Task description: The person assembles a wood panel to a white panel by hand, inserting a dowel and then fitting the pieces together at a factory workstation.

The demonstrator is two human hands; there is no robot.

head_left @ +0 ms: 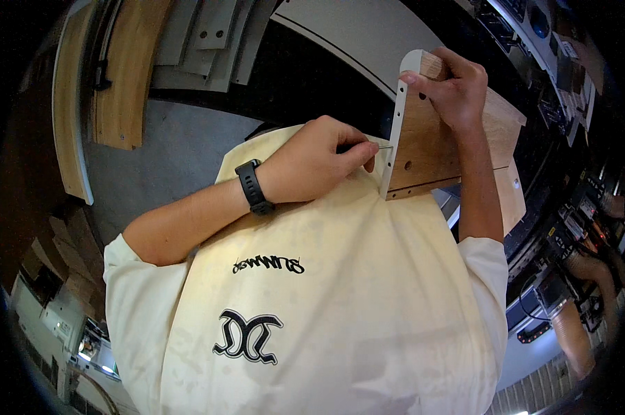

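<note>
My right hand [459, 93] grips the rounded far corner of a wooden panel [430, 142], its thumb on the white edge and its fingers behind. Along that white edge runs a row of small holes, and a few larger round holes mark the wood-grain face. From the left, my left hand [329, 153], with a dark watch on its wrist, is closed in a pinch. Between its thumb and finger sticks out a thin metal pin [384, 146], its end at the panel's white edge. Whether the tip sits inside a hole is too small to tell.
More wood-grain boards [507, 131] lie behind the panel on the right. Tall boards [122, 76] and grey panels [201, 41] stand at the far left. Machinery with ribbed hoses [574, 335] is at the right, and stacked brown pieces [70, 252] are at the left.
</note>
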